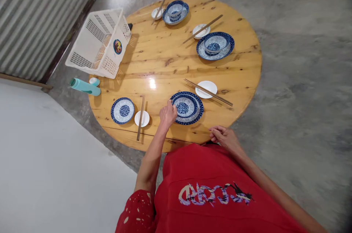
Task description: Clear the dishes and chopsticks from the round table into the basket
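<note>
My left hand (168, 113) pinches the left rim of a blue-and-white bowl (183, 108). The bowl sits on a blue-rimmed plate (201, 113) near the table's front edge. My right hand (223, 137) hovers by that edge, fingers loosely curled, with nothing visible in them. Just beyond the bowl lies a small white dish (209, 87) with a pair of chopsticks (220, 97) across it. To the left, another patterned plate (123, 105) has no bowl on it; beside it are a white saucer (142, 119) and chopsticks (141, 115).
On the round wooden table (165, 68), a white plastic basket (110, 59) stands at the left. A turquoise bottle (87, 87) and its small cap-like piece (94, 81) are nearby. Two far settings hold bowls (216, 45) (175, 11) on plates, with saucers and chopsticks.
</note>
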Action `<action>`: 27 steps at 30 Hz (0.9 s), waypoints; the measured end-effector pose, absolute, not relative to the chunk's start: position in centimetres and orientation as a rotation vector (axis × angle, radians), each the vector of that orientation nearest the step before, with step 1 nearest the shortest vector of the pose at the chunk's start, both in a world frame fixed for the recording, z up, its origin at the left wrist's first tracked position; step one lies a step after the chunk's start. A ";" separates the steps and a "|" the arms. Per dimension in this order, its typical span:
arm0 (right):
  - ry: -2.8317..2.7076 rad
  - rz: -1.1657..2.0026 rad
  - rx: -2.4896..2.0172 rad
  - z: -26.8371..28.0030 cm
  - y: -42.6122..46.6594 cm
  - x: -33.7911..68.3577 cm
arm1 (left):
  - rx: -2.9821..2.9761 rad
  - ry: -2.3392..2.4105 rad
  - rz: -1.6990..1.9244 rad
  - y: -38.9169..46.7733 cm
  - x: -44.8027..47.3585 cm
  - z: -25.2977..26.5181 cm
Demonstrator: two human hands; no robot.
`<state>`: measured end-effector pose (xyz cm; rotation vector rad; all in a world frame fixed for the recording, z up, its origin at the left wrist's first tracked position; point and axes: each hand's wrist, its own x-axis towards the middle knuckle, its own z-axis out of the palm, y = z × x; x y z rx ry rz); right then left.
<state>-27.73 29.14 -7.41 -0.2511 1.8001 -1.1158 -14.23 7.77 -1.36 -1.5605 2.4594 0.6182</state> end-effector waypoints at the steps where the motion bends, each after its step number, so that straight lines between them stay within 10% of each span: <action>1: 1.803 -1.109 -0.256 -7.4 29.2 -27.8 | -1.559 2.456 0.611 7.8 -14.3 -1.4; 16: 1.849 -0.927 -0.278 -7.4 29.9 -28.2 | -1.573 2.415 0.565 8.1 -13.5 -1.4; 27: 1.882 -1.023 -0.263 -6.4 29.0 -27.6 | -3.137 1.513 0.275 1.1 6.8 -1.0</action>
